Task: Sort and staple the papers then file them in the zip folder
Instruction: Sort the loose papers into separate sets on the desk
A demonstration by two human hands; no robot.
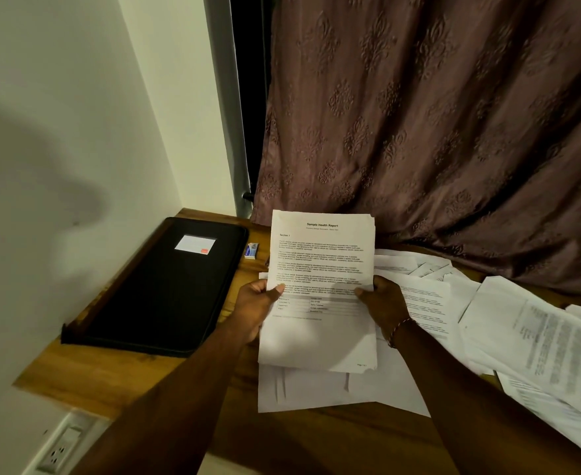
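I hold a stack of printed papers [321,255] upright above the desk; the top sheet is headed "Sample Health Report". My left hand [255,308] grips its left edge with the thumb on the front. My right hand [383,305] grips the right edge the same way. A black zip folder [159,289] with a white label lies closed at the left of the desk. A small blue and white box [251,250], perhaps staples, lies by the folder's far right corner. No stapler is visible.
Loose printed sheets [535,334] are spread over the right half of the wooden desk [87,382], and more sheets [316,389] lie under the held stack. A brown patterned curtain [436,114] hangs behind. A white wall stands at the left, with a socket [59,447] below the desk edge.
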